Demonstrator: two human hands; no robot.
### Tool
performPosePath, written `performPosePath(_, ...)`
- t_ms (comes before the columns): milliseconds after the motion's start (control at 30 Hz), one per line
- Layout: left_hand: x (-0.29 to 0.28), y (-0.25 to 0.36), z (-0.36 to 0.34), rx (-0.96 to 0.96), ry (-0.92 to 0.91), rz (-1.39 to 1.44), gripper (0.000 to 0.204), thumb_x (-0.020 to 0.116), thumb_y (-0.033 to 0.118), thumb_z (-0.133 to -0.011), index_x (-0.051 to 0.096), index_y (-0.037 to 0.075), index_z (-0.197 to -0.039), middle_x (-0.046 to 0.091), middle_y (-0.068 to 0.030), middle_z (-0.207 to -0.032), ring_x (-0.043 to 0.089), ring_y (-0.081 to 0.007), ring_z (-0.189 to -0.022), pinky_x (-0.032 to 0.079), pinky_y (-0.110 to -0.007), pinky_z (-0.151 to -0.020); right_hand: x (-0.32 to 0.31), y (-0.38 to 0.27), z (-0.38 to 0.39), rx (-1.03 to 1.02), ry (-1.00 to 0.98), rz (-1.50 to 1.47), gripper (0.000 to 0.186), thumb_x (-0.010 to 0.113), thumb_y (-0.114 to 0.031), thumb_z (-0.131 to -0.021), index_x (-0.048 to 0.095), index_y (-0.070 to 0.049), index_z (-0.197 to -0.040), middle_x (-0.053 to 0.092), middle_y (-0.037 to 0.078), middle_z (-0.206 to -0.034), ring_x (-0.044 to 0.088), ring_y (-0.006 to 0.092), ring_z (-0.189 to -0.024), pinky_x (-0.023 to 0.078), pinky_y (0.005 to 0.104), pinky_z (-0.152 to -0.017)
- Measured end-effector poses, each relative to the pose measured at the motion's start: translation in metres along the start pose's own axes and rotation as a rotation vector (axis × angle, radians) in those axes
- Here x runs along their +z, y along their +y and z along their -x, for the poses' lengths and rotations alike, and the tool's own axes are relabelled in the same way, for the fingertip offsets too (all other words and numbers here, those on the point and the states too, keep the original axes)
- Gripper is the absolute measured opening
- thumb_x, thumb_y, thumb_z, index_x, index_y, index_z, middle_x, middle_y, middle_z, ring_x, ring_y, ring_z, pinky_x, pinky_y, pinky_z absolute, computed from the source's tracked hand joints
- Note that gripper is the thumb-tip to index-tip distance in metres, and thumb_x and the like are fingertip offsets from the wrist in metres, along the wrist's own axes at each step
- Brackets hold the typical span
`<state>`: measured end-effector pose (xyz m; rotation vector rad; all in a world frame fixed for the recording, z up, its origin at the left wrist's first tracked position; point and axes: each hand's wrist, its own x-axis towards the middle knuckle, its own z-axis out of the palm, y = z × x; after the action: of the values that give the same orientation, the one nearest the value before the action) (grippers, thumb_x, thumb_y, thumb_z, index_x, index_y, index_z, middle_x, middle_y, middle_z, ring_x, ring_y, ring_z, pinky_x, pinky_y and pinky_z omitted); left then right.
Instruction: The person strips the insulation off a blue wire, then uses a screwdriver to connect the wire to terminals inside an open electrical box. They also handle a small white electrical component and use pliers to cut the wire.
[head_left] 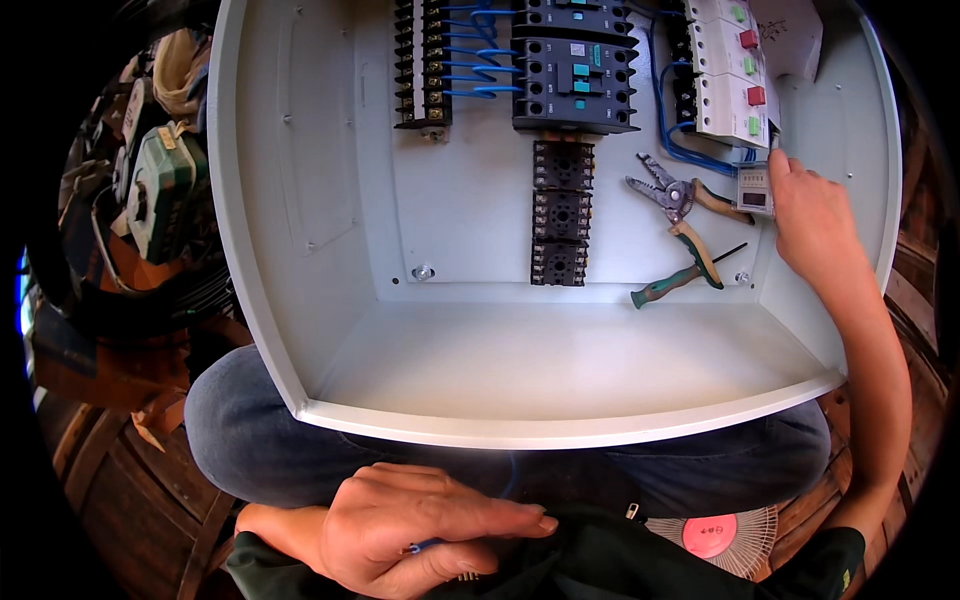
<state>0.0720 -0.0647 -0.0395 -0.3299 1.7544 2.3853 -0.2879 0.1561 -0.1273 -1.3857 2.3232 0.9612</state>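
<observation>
My left hand (430,520) is low in front of the grey metal enclosure, fingers closed on a blue wire (425,547). My right hand (808,205) grips a small grey device with a little display (754,190) inside the enclosure’s right side, below a white breaker block (725,90) with red and green switches. Beside it lie wire strippers (680,200) with tan handles and a green-handled screwdriver (655,287). A black contactor (575,85), a terminal strip (420,60) linked to it by blue wires, and stacked black sockets (562,215) are fixed to the back plate.
The enclosure's front rim (560,435) rests over my jeans-clad legs (250,425). At the left are green-and-grey cases (160,190) and dark coiled cable (150,305). A round fan guard with a pink centre (710,535) lies low at the right on a wooden floor (120,480).
</observation>
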Motion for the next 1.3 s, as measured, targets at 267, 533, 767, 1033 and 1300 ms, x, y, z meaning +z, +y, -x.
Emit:
performPosePath(267,0.003,-0.005,0.000,-0.033,0.025,0.037,0.026,0.063,0.004,-0.096,0.066,-0.013,-0.115,0.076,-0.0232,-0.104,0.077,-0.0278,-0.085,0.062,-0.032,-0.074,-0.010,0.001,0.010,0.013,0.000,-0.127,0.055,0.084,-0.011,-0.074,0.053,0.000,-0.117,0.067,0.016,-0.100,0.068,0.0332,-0.096,0.054,0.0428,-0.079)
performPosePath(533,0.005,-0.006,0.005,-0.101,0.034,0.074,0.026,0.061,0.008,-0.100,0.065,-0.012,-0.118,0.076,-0.0224,-0.104,0.077,-0.0260,-0.087,0.062,-0.032,-0.076,-0.041,-0.007,0.043,0.013,0.076,-0.261,0.051,0.083,-0.016,-0.078,0.060,0.002,-0.120,0.067,0.016,-0.101,0.067,0.0348,-0.095,0.052,0.0436,-0.079)
performPosePath(767,0.001,-0.005,0.013,-0.154,0.051,0.152,0.019,0.061,0.002,-0.099,0.064,-0.012,-0.112,0.075,-0.0244,-0.105,0.076,-0.0261,-0.089,0.063,-0.033,-0.079,-0.086,-0.018,0.104,0.010,0.209,-0.860,0.051,0.081,-0.028,-0.079,0.064,0.006,-0.113,0.069,0.020,-0.099,0.067,0.0361,-0.094,0.052,0.0399,-0.083)
performPosePath(1033,-0.001,-0.004,0.002,-0.138,-0.070,0.170,0.024,0.056,-0.013,-0.089,0.063,-0.014,-0.112,0.073,-0.0280,-0.108,0.075,-0.0325,-0.099,0.063,-0.038,-0.083,-0.098,-0.011,0.138,-0.124,0.191,-0.890,0.064,0.080,-0.049,-0.074,0.067,0.005,-0.107,0.068,0.022,-0.104,0.067,0.0365,-0.092,0.052,0.0415,-0.080)
performPosePath(1300,0.010,0.000,-0.012,-0.222,0.008,0.189,0.020,0.066,0.012,-0.099,0.072,-0.005,-0.106,0.073,-0.0188,-0.110,0.073,-0.0276,-0.089,0.060,-0.037,-0.078,-0.068,-0.005,0.131,-0.238,0.041,-0.894,0.060,0.079,-0.047,-0.075,0.066,0.003,-0.106,0.068,0.019,-0.106,0.066,0.0382,-0.090,0.051,0.0438,-0.078)
